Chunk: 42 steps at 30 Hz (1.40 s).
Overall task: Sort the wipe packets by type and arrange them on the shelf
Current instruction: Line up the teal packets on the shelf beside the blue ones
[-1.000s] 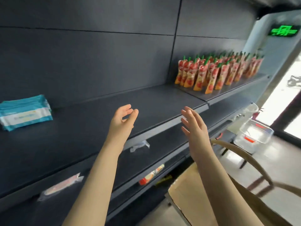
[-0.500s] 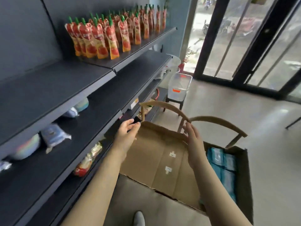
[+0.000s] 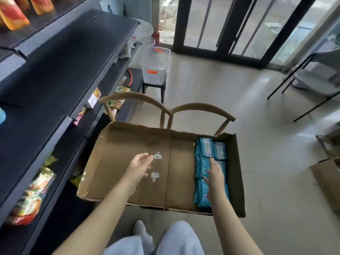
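A shallow cardboard box (image 3: 128,162) rests on a wooden chair (image 3: 165,111) in front of me. Teal wipe packets (image 3: 203,162) lie stacked along the box's right side. My right hand (image 3: 214,173) reaches over those packets with its fingers extended, touching or just above them; it holds nothing that I can see. Over the bare cardboard floor in the box's middle hovers my left hand (image 3: 139,166), open and empty. The dark shelf (image 3: 60,57) runs along the left.
Snack packets (image 3: 31,197) lie on the lower shelf at left, and orange pouches (image 3: 12,15) stand on the top shelf. A clear plastic bin (image 3: 155,63) sits on a dark stool beyond the chair. More cardboard (image 3: 327,177) lies at right. Glass doors stand at the back.
My view swung from the shelf down to the box. Both hands dropped into the box, the right one reaching onto the teal packets.
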### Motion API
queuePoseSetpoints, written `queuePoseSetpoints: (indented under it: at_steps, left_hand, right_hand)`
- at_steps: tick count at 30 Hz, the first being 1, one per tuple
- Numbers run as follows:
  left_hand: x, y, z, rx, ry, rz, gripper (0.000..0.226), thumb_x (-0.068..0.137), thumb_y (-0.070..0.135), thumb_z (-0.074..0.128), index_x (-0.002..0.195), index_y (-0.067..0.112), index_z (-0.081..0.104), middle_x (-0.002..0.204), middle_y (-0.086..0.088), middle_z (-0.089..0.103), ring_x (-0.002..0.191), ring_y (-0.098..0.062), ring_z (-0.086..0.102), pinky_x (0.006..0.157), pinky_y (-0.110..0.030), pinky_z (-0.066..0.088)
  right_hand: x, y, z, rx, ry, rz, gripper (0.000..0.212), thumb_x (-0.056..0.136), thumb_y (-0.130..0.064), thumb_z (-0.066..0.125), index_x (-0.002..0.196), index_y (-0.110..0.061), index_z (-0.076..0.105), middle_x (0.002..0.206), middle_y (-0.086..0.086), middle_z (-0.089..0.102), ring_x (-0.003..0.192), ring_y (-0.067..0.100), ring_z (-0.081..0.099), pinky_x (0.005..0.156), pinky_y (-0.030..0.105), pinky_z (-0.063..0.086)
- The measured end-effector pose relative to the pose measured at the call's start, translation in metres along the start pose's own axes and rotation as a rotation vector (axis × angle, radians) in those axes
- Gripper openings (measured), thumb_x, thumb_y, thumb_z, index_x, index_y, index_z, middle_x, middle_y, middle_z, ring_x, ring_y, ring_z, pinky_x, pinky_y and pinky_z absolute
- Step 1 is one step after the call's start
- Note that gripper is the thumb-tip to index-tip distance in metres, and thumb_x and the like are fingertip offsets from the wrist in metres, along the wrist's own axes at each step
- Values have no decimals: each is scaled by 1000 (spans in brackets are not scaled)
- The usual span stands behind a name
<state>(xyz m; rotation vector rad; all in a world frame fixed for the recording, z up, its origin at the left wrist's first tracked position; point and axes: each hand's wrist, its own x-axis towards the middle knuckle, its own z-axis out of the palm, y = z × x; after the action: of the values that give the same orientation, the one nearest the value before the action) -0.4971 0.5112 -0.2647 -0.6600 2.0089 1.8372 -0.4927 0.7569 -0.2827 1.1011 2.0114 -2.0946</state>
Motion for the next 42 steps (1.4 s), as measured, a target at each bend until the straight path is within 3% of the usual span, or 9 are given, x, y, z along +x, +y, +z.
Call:
queuePoseSetpoints:
  at_steps: [6,9,13,20,24,28,32,37,42]
  left_hand:
    - [37,-28,67,79,-81,-198,32,97,39,57,124,22,54,122,1,62,104,-17,63,83,-31,51]
    - [58,-42,109,92,-89,-299,34,97,39,56,126,20,54,116,4,64,106,-18,63,88,-35,51]
    - [91,-58,165,115,-106,-428,37,97,43,55,128,22,53,114,5,64,106,-16,62,89,-33,51]
    - [159,-97,252,301,-196,-570,43,98,51,49,131,25,53,127,4,59,109,-14,58,83,-28,50]
    - [199,-110,292,280,-194,-554,51,97,50,50,140,23,47,139,3,52,119,-13,50,107,-37,43]
    - [229,-120,321,262,-209,-560,71,92,59,53,152,28,31,155,6,36,138,-18,40,115,-42,33]
    - [244,-125,339,149,-131,-608,70,96,51,54,154,25,26,154,4,38,136,-19,42,107,-34,34]
    - [243,-134,342,192,-48,-551,53,98,41,55,144,19,42,128,1,53,106,-11,50,90,-27,39]
    - [243,-142,339,219,-61,-518,40,98,36,57,134,21,50,126,1,53,110,-14,54,86,-27,41]
  right_hand:
    - [59,29,-47,-28,96,175,52,101,-49,47,142,-18,49,142,0,53,129,19,49,114,46,37]
    - [100,39,-72,-85,83,241,48,103,-41,46,144,-16,44,136,3,53,115,17,55,95,34,46]
    - [156,52,-99,-236,59,301,62,102,-45,48,154,-19,30,157,6,35,142,23,37,112,37,32]
    - [253,91,-123,-328,-4,364,58,103,-40,47,155,-20,30,159,2,34,145,21,32,115,35,27]
    - [283,115,-125,-331,-21,394,55,102,-41,48,153,-27,33,155,-2,38,143,20,35,118,40,29]
    - [295,133,-123,-318,-42,409,59,102,-40,50,154,-24,30,159,-2,33,146,19,32,119,37,27]
    - [302,141,-119,-445,-17,361,58,101,-35,53,153,-18,33,157,3,36,144,21,35,113,31,29]
    - [301,148,-110,-647,-8,220,52,97,-29,60,144,-8,48,141,11,45,130,23,47,106,22,31]
    - [306,147,-106,-654,7,213,34,94,-28,66,121,-7,65,119,1,45,113,18,52,94,19,37]
